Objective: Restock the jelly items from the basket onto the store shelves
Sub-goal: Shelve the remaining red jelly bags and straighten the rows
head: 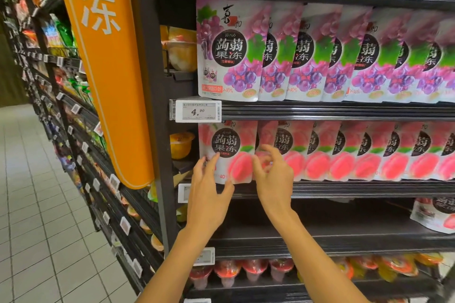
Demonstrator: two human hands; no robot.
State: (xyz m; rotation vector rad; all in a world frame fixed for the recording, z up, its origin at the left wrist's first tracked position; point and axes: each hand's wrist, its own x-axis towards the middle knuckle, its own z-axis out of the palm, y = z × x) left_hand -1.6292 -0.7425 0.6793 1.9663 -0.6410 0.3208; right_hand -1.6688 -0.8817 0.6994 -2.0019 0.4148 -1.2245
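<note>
Head view: left grip (pixel 209 193) open-fingered against front peach jelly pouch (pixel 232 145) at shelf (pixel 344 189) left end, right grip (pixel 273 178) loosely curled beside it, pinch unclear; probably seating step, next squaring it upright.

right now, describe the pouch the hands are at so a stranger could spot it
Right of the tall orange sign, find the shelf of pink peach pouches, below the purple grape row. The pouch is the leftmost one, just under the 4.90 price tag, with the left hand touching its lower left edge. Unlike its overlapped neighbours, its whole front label shows.
</note>
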